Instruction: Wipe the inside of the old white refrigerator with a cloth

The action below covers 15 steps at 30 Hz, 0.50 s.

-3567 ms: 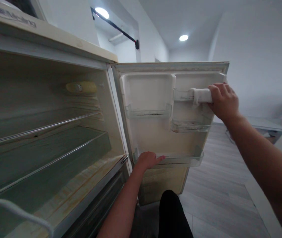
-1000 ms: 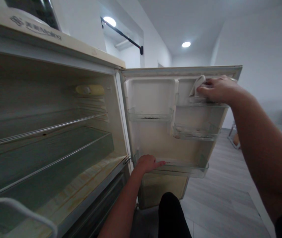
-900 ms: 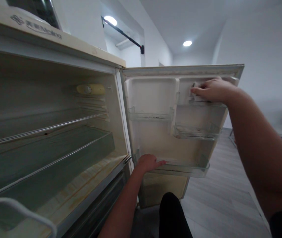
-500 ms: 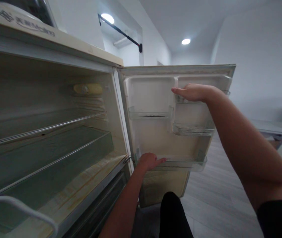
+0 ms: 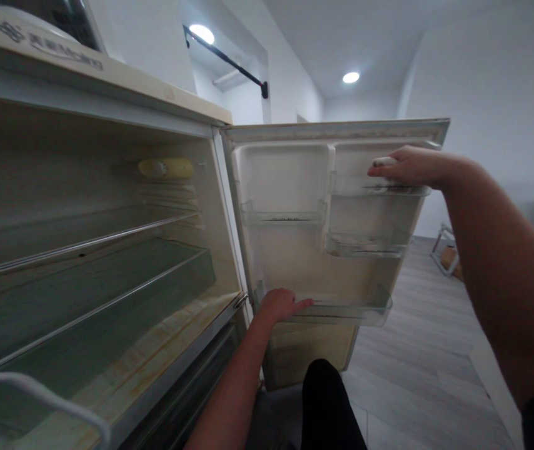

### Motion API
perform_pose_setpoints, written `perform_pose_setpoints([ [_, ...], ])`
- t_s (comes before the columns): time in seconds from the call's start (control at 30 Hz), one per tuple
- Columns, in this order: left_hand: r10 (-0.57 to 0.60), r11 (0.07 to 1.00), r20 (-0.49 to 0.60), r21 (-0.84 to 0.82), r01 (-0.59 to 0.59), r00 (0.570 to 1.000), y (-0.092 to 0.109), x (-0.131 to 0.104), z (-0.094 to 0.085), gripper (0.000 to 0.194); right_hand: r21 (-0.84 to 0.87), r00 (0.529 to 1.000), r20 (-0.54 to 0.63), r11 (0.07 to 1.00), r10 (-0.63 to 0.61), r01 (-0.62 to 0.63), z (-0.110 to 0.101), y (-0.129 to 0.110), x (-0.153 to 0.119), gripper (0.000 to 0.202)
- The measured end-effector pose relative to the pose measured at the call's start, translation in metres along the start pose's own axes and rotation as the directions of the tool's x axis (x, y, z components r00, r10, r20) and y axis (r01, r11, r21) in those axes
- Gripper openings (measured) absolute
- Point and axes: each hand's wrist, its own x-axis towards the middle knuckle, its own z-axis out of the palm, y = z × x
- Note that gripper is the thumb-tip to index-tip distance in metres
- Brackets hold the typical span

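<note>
**Interior of an opened refrigerator door, with both hands at its bins**

The refrigerator (image 5: 168, 100) occupies the left half of the view, its door (image 5: 314, 265) swung outward so that the inner face is exposed. The right hand (image 5: 410, 167) reaches across to the top of this face, its fingers curled around a white cloth (image 5: 383, 162), of which only a small part shows between thumb and fingers. The cloth lies at the upper right bin (image 5: 349, 185), just above the front edge; whether it touches the bin cannot be told. The left hand (image 5: 280, 305) is placed at the left end of the long lower bin (image 5: 351, 314), thumb extended to the right along it; the remaining fingers are hidden, so whether it grips or merely rests cannot be determined.

Between these levels sit the middle right bin (image 5: 365, 246), with dark marks along its base, and the left bin (image 5: 271, 217), with small lettering on its front. Within the cabinet, note the yellowed lamp cover (image 5: 168, 167) at the upper right and an upper shelf (image 5: 84, 244) with a bright front edge; brownish stains mark the cabinet floor (image 5: 154, 350). A white tube-like piece (image 5: 42, 392) crosses the lower left corner. Below the door appears a dark-clothed knee (image 5: 326, 400), and to the right, grey plank flooring (image 5: 408, 362).
</note>
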Motion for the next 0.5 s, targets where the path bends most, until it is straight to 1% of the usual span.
perform_pose_setpoints([
  [0.03, 0.000, 1.000, -0.012, -0.005, 0.000, 1.000, 0.000, 0.000, 0.000, 0.096, -0.002, 1.000, 0.029, 1.000, -0.005, 0.005, -0.001, -0.002, -0.004, 0.083],
  [0.07, -0.006, 1.000, -0.020, -0.010, 0.005, 1.000, 0.000, 0.000, 0.000, 0.096, 0.054, 1.000, -0.010, 0.998, -0.024, 0.024, -0.001, -0.005, -0.010, 0.083],
  [0.1, -0.014, 1.000, -0.023, -0.015, 0.013, 1.000, 0.000, -0.001, 0.000, 0.096, 0.179, 0.990, -0.136, 0.982, -0.035, 0.059, 0.000, -0.007, -0.017, 0.081],
  [0.13, -0.020, 1.000, -0.021, -0.020, 0.020, 1.000, 0.001, -0.002, 0.000, 0.096, 0.342, 0.945, -0.328, 0.931, -0.011, 0.129, 0.002, -0.008, -0.026, 0.078],
  [0.17, -0.024, 0.999, -0.014, -0.023, 0.024, 1.000, 0.001, -0.002, -0.001, 0.095, 0.480, 0.863, -0.501, 0.849, 0.058, 0.222, 0.005, -0.009, -0.037, 0.072],
  [0.2, -0.027, 0.999, -0.003, -0.023, 0.027, 1.000, 0.001, -0.003, -0.001, 0.095, 0.569, 0.772, -0.618, 0.764, 0.151, 0.306, 0.008, -0.009, -0.050, 0.064],
  [0.23, -0.028, 0.999, 0.006, -0.022, 0.028, 1.000, 0.000, -0.003, -0.002, 0.094, 0.618, 0.705, -0.671, 0.698, 0.229, 0.362, 0.012, -0.009, -0.065, 0.055],
  [0.27, -0.026, 0.999, 0.011, -0.022, 0.026, 1.000, -0.001, -0.004, -0.002, 0.092, 0.643, 0.681, -0.684, 0.655, 0.260, 0.396, 0.017, -0.009, -0.082, 0.043],
  [0.3, -0.025, 0.999, 0.011, -0.024, 0.025, 1.000, -0.002, -0.004, -0.002, 0.091, 0.671, 0.715, -0.648, 0.641, 0.262, 0.373, 0.022, -0.010, -0.101, 0.037],
  [0.33, -0.028, 0.999, 0.007, -0.030, 0.028, 1.000, -0.004, -0.005, -0.003, 0.089, 0.700, 0.801, -0.553, 0.649, 0.228, 0.298, 0.027, -0.011, -0.121, 0.036],
  [0.37, -0.034, 0.998, -0.001, -0.043, 0.034, 0.999, -0.005, -0.006, -0.003, 0.086, 0.697, 0.881, -0.449, 0.674, 0.147, 0.243, 0.032, -0.013, -0.141, 0.036],
  [0.4, -0.037, 0.997, -0.017, -0.073, 0.036, 0.999, -0.005, -0.007, -0.004, 0.082, 0.679, 0.941, -0.338, 0.700, 0.031, 0.220, 0.038, -0.015, -0.160, 0.035],
  [0.43, -0.032, 0.992, -0.040, -0.125, 0.027, 0.999, -0.004, -0.010, -0.004, 0.078, 0.642, 0.965, -0.248, 0.731, -0.085, 0.229, 0.043, -0.019, -0.178, 0.035],
  [0.47, -0.016, 0.979, -0.076, -0.202, 0.000, 0.997, -0.002, -0.014, -0.006, 0.074, 0.608, 0.969, -0.158, 0.754, -0.191, 0.248, 0.050, -0.022, -0.194, 0.034],
  [0.5, 0.015, 0.952, -0.135, -0.302, -0.055, 0.991, 0.003, -0.019, -0.007, 0.070, 0.578, 0.959, -0.078, 0.771, -0.273, 0.267, 0.058, -0.026, -0.207, 0.034],
])
